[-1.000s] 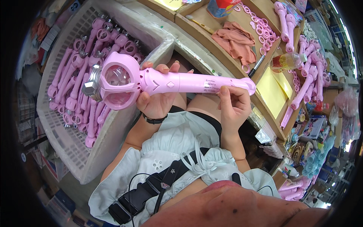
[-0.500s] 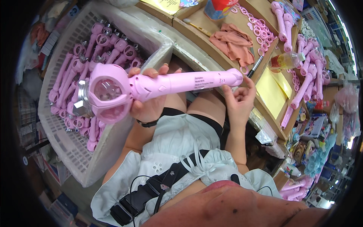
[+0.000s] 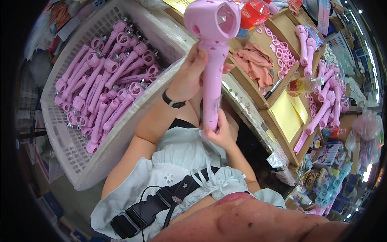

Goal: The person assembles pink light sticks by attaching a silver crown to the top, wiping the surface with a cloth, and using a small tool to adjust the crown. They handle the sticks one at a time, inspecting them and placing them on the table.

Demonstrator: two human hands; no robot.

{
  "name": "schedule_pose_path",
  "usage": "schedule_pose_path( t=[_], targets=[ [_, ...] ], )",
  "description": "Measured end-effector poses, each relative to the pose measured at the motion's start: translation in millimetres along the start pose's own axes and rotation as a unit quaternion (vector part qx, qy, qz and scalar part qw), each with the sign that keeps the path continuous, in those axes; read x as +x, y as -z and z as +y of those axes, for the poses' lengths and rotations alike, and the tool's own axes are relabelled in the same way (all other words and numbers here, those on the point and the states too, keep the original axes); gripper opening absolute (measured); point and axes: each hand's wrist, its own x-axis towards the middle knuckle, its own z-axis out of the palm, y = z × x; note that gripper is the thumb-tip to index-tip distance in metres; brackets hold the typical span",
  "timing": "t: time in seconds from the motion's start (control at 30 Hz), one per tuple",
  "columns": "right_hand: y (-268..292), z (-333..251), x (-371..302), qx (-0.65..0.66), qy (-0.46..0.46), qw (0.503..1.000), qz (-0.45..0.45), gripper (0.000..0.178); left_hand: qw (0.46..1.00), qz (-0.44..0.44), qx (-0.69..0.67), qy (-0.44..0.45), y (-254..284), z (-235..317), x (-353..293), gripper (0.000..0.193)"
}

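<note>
– Wand (image 3: 213, 60) swung round since the last frame: it lay crosswise with its head to the left, and now it ran lengthwise, head up by the top edge, tail end down toward the lap.

– Left hand (image 3: 188, 78)?

– Closed on the neck, just under the round head. Thumb lay along the near side, a fingertip or two showed past the far side, the rest hid behind. Dark-strapped watch (image 3: 173, 101) sat on that wrist.

– Right hand (image 3: 220, 132)?

– Lower down, gripping the tail end. Thumb pressed on it, fingers curled; some were hidden, couldn't tell how they sat. Half a second earlier it pinched that end well over to the right.

– So both were on the same wand. Where was it?

– Held up in front of the body, between the white basket (image 3: 72, 151) and the desk (image 3: 249, 117). Its head partly covered the red-labelled bottle (image 3: 256, 18).

– Surroundings, quick?

– Basket held a heap of pink wands (image 3: 129, 66). On the desk side: brown tray (image 3: 246, 89), orange cloth (image 3: 254, 62), pink rings (image 3: 284, 56), yellow paper (image 3: 285, 119).
</note>
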Motion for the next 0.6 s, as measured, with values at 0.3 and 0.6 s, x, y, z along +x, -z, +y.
schedule_pose_path(
  t=[0.3,0.6],
  targets=[
    [-11.1,4.5,12.2,-0.31,0.175,0.884,0.304,0.051,0.966,0.108,0.21,-0.102,-26.1,-58.9,-34.2,0.062],
    [-22.0,16.1,-0.3,-0.086,0.123,0.964,0.221,0.051,0.967,0.152,0.195,-0.055,-4.2,-53.4,-35.2,0.049]
  ],
)
